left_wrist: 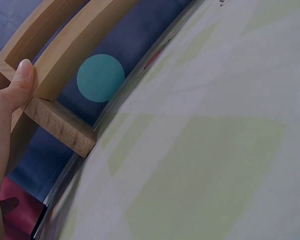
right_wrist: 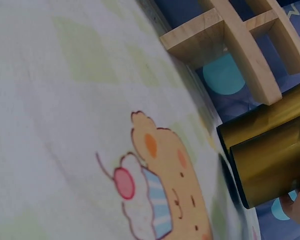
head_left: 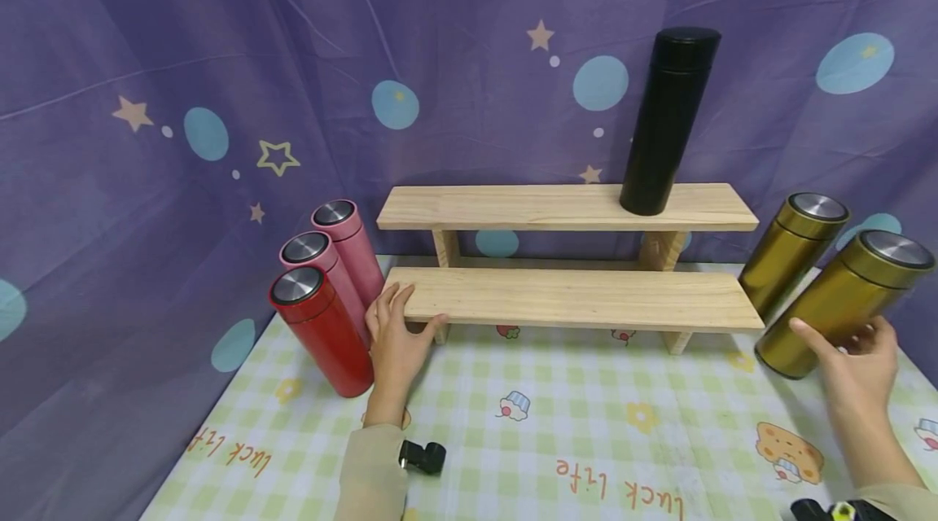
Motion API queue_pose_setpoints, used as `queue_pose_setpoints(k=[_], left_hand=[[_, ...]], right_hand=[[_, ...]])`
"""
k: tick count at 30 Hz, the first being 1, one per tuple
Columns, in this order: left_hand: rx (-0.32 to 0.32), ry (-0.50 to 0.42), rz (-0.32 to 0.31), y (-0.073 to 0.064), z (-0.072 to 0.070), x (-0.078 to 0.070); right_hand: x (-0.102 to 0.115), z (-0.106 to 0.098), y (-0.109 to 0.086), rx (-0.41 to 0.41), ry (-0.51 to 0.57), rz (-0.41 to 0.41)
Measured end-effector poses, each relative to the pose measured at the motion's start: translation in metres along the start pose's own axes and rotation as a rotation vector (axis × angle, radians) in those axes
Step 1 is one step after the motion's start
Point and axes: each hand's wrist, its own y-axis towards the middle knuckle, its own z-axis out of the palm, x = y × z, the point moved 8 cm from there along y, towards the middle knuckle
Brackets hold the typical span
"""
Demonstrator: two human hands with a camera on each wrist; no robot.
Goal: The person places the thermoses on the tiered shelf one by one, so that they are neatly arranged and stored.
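Note:
A two-tier wooden shelf (head_left: pixel 557 297) stands at the back of the table. My left hand (head_left: pixel 398 335) holds the left front corner of its lower board, fingers over the end and thumb (left_wrist: pixel 24 75) against the front edge. At the right, my right hand (head_left: pixel 865 358) grips the nearer gold thermos (head_left: pixel 843 305) around its lower body; part of the fingers is hidden behind it. A second gold thermos (head_left: pixel 787 248) stands just behind, overlapped by the held one in the right wrist view. On the upper board, toward its right end, a tall black thermos (head_left: pixel 667 122) stands upright.
Left of the shelf, a red thermos (head_left: pixel 326 334) and two pink thermoses (head_left: pixel 352 248) stand close together beside my left hand. A green-and-white checked cloth (head_left: pixel 469 440) covers the table. A purple curtain (head_left: pixel 469 16) hangs right behind the shelf.

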Motion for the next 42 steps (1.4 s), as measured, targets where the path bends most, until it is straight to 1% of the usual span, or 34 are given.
queue_pose_setpoints(k=[3,6,13,23,29,37,42], left_hand=[[-0.002,0.004,0.002,0.000,0.000,0.000],[0.001,0.006,-0.002,0.000,0.000,0.000],[0.002,0.010,-0.007,-0.001,0.001,0.001],[0.004,0.007,-0.006,0.000,0.000,0.000],[-0.001,0.012,-0.005,0.001,0.000,0.000],[-0.022,0.005,0.013,0.001,-0.001,-0.002],[-0.009,0.003,0.004,0.000,0.000,-0.001]], right_hand=[[0.003,-0.002,-0.003,-0.001,0.086,0.014],[0.007,-0.003,-0.006,0.011,0.133,0.008],[0.015,-0.006,-0.014,0.039,0.142,-0.010],[0.024,-0.011,-0.020,0.018,0.212,-0.018],[0.028,-0.012,-0.025,0.028,0.245,-0.044],[0.037,-0.013,-0.035,0.035,0.332,-0.090],[0.042,-0.013,-0.039,0.065,0.389,-0.126]])
